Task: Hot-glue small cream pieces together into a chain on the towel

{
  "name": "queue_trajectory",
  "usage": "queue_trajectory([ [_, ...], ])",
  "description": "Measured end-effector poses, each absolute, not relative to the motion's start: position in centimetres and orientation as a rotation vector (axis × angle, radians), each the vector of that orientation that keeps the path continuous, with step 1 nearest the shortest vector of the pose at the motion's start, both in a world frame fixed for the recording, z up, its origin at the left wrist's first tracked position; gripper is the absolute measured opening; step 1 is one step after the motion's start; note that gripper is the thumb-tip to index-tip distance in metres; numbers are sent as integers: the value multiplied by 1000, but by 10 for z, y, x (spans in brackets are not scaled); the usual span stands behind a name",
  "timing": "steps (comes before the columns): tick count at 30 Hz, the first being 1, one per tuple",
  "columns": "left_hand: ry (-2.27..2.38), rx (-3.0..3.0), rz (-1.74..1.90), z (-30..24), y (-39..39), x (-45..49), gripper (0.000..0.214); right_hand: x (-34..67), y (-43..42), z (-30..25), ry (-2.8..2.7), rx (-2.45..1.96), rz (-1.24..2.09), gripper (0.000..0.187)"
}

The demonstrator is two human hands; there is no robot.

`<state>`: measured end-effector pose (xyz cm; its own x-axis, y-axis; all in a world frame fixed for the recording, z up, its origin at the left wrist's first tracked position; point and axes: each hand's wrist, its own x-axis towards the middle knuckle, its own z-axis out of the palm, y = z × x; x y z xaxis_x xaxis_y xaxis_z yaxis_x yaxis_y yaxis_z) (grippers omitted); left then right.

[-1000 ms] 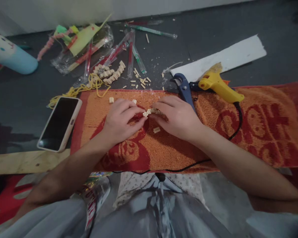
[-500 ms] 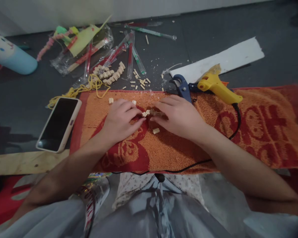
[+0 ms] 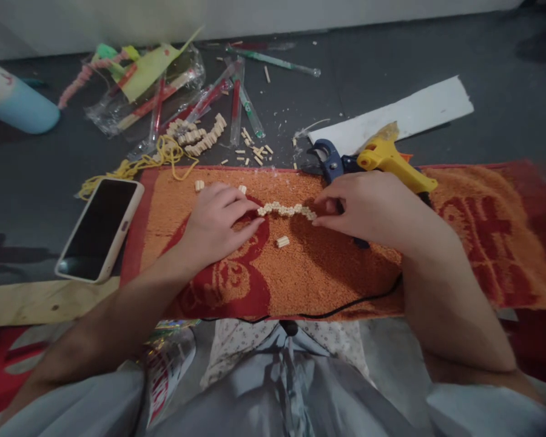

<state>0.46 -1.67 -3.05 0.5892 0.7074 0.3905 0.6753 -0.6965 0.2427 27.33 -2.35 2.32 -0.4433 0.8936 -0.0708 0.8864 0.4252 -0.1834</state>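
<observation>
A wavy strip of short wooden stick pieces [image 3: 287, 210] lies across the orange towel [image 3: 327, 273]. Its left end is between the thumb and fingers of my left hand [image 3: 218, 221]. The fingertips of my right hand [image 3: 373, 203] pinch the opposite end. Just below the strip rests a small bundle of stick pieces [image 3: 283, 241]; two more, a left bundle [image 3: 199, 186] and one partly behind my left fingers [image 3: 242, 189], sit on the towel's far side. Behind my right hand are blue-handled cutters [image 3: 331, 161] and a yellow glue gun [image 3: 391, 162].
A phone [image 3: 101, 227] lies left of the towel, with yellow string [image 3: 131, 170] above it. Farther back are joined stick pieces [image 3: 207, 136], scattered stick bits [image 3: 257, 152], plastic-wrapped sticks [image 3: 236, 103] and a white board [image 3: 404, 115]. A black cord [image 3: 346, 308] crosses the towel's near edge.
My right hand has moved right to the strip's end, uncovering the strip's full length. It now overlaps part of the glue gun. My left hand stays at the left end.
</observation>
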Motion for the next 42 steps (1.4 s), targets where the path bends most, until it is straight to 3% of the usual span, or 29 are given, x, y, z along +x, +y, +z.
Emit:
queue_trajectory([
  [21, 1229, 2723, 713, -31, -20, 8, 15, 268, -19, 16, -2710, -1584, 198, 17],
  [31, 1246, 2696, 664, -30, -19, 9, 16, 272, -16, 14, -2668, -1580, 353, 9],
  [42, 1253, 2731, 656, -29, -19, 6, 18, 274, -17, 15, -2646, -1590, 343, 12],
])
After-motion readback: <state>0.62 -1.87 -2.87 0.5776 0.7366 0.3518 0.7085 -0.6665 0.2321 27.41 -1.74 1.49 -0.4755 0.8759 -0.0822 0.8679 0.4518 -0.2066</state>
